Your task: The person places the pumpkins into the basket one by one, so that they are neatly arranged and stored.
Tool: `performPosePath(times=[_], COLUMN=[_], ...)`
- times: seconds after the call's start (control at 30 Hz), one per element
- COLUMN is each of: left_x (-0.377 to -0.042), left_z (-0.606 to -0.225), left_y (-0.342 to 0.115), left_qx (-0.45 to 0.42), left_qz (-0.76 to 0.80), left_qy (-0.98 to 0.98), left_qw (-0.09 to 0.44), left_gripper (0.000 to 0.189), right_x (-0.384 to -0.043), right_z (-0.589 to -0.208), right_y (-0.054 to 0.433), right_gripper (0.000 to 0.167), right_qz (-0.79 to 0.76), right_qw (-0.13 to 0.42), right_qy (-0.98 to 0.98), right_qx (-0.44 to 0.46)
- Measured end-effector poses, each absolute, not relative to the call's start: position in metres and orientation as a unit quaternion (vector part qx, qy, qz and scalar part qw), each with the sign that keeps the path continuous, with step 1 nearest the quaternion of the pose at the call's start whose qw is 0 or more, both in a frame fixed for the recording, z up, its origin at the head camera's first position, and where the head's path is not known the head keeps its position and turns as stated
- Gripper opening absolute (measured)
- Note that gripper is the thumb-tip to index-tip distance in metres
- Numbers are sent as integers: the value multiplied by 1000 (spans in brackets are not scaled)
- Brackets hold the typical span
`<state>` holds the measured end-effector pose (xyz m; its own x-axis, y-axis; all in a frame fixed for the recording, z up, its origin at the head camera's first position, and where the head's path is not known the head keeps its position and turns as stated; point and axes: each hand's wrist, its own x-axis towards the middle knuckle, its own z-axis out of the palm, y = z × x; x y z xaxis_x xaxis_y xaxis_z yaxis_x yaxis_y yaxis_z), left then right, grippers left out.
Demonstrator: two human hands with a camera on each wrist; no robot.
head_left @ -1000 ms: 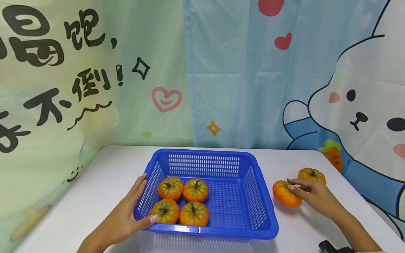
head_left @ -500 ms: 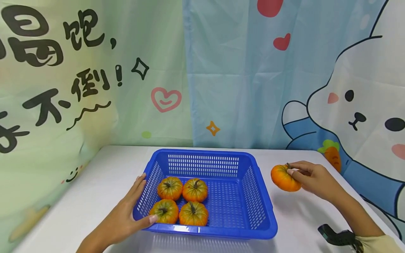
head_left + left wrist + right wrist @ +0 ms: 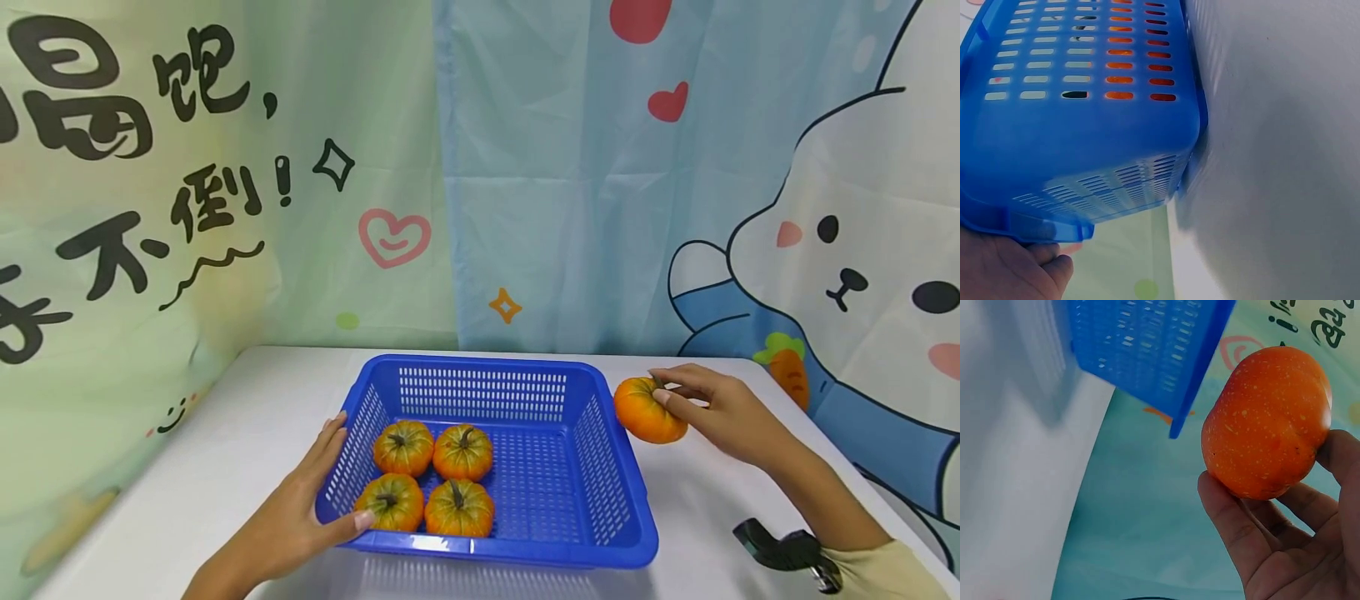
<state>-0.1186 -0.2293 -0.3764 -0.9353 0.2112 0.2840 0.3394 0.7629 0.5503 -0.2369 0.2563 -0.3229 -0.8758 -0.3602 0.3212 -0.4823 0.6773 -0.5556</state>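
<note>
A small orange pumpkin [image 3: 648, 410] hangs in the air beside the right rim of the blue plastic basket [image 3: 562, 554]. My right hand [image 3: 723, 417] pinches it near its stem; the right wrist view shows the speckled underside of this pumpkin [image 3: 1266, 425] and the fingers around its side. At the basket's near left corner, my left hand [image 3: 288, 521] holds the rim, thumb over the front edge and fingers along the left side. Several orange-green pumpkins, one of them a front pumpkin [image 3: 459, 507], sit upright in the basket's left half.
The basket stands on a white table [image 3: 225, 467]. Behind it hangs a printed curtain [image 3: 525, 208]. A black curved device [image 3: 780, 546] is worn at the right wrist, by a beige sleeve [image 3: 888, 571].
My right hand has lifted the pumpkin off the table and carried it left toward the basket. A second pumpkin at the right no longer shows. The left hand has stayed put.
</note>
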Motion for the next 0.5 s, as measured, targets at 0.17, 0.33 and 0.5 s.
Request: performPosePath(times=[0.17,0.33,0.5], left_x=[-117,-116,-117], left_z=[-376,-375,-374], left_y=[-229,-229,-229], left_qx=[-146,-150,-150], left_qz=[-312,-309,-311], left_qy=[-933,-933,-933], left_qw=[103,109,103], left_gripper=[96,96,96], right_x=[-237,-238,-240], right_z=[-316,-311,-309], right_y=[246,234,222], right_gripper=[37,39,41], right_qz=[330,335,341], right_qw=[87,79,66], right_qy=[-904,-901,-899], right_qx=[256,264,266])
